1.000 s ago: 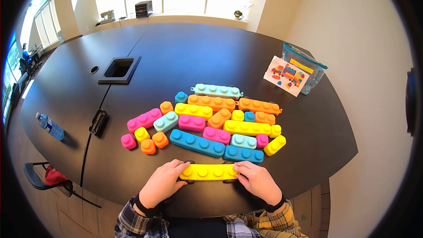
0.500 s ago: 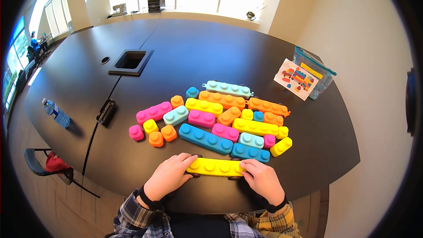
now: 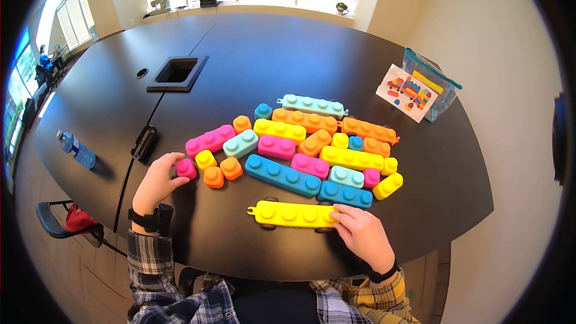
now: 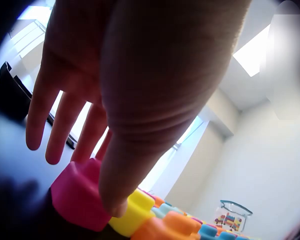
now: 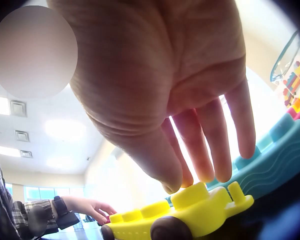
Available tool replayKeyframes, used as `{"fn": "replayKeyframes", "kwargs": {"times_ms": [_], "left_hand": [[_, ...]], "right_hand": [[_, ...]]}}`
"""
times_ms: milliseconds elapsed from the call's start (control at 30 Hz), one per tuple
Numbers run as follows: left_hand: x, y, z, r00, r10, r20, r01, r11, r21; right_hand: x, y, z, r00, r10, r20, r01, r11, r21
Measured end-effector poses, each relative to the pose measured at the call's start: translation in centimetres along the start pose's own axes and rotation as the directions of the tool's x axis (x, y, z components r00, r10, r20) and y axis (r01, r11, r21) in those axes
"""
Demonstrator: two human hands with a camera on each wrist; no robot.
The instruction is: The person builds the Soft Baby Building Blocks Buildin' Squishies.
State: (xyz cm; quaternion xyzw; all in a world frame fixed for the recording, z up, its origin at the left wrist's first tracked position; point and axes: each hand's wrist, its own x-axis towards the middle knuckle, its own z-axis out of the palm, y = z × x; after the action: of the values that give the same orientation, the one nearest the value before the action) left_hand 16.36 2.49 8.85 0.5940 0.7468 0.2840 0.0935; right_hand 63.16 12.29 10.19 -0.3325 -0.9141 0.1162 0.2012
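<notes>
In the head view, the left hand [image 3: 157, 185] has its thumb and index finger around a small pink block [image 3: 186, 168]; the left wrist view shows the thumb against this pink block [image 4: 81, 196], other fingers extended. A long yellow block on dark wheels [image 3: 291, 213] lies near the table's front edge, a hook at its left end. The right hand [image 3: 366, 237] holds its right end, thumb and fingertips around the end stud. In the right wrist view, that yellow wheeled block [image 5: 190, 215] shows below the fingertips, and the hook-like piece at its end is in sight.
Beyond the hands lie many coloured blocks, including a long blue one [image 3: 282, 175] and orange and light-blue wheeled ones. A water bottle [image 3: 77, 150] lies left. A picture card [image 3: 407, 93] leans on a clear bag [image 3: 444, 99] at the right.
The left hand has let go of the yellow wheeled block's left end and moved left to the small pink block. The right hand remains at the yellow block's right end.
</notes>
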Motion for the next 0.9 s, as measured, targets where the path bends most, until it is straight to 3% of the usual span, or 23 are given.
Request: {"fn": "replayKeyframes", "kwargs": {"times_ms": [67,200,267,300,333,400,467,500,700,900], "left_hand": [[0.3,-0.2,0.2,0.996,-0.014,0.084,0.02,0.997,-0.069],[0.2,-0.9,0.1,0.996,-0.022,0.092,0.027,0.998,-0.061],[-0.6,1.2,-1.2,0.999,-0.047,-0.002,0.047,0.998,0.049],[-1.0,2.6,-1.3,0.997,-0.037,-0.072,0.029,0.995,-0.099],[-1.6,3.8,-1.2,0.994,0.026,-0.111,-0.05,0.975,-0.216],[-2.3,7.9,-0.7,0.992,0.118,-0.036,-0.123,0.937,-0.328],[-2.3,9.5,0.2,0.973,0.229,0.0,-0.219,0.93,-0.296],[-2.6,12.3,1.4,0.92,0.381,0.088,-0.345,0.896,-0.279],[-2.7,13.7,5.1,0.905,0.354,0.235,-0.242,0.884,-0.4],[-2.9,13.5,6.0,0.9,0.357,0.25,-0.25,0.892,-0.377]], "right_hand": [[-0.1,0.3,0.3,1.0,-0.018,0.001,0.018,1.0,-0.002],[0.1,-0.2,0.2,1.0,0.005,-0.002,-0.005,1.0,0.014],[0.2,-0.3,0.1,1.0,0.028,0.001,-0.028,0.999,0.033],[0.2,-0.2,0.1,1.0,0.029,0.0,-0.029,0.999,0.03],[0.2,-0.1,0.1,1.0,0.026,0.003,-0.026,0.999,0.037],[0.3,-0.1,0.1,1.0,0.022,0.005,-0.022,0.999,0.044],[0.4,-0.1,0.1,1.0,0.021,0.018,-0.022,0.999,0.04],[0.4,-0.1,0.0,1.0,0.018,0.019,-0.019,0.999,0.037],[0.2,-0.2,0.2,0.999,0.03,0.025,-0.031,0.998,0.049],[0.2,-0.2,0.4,0.999,0.022,0.027,-0.024,0.996,0.086]]}}
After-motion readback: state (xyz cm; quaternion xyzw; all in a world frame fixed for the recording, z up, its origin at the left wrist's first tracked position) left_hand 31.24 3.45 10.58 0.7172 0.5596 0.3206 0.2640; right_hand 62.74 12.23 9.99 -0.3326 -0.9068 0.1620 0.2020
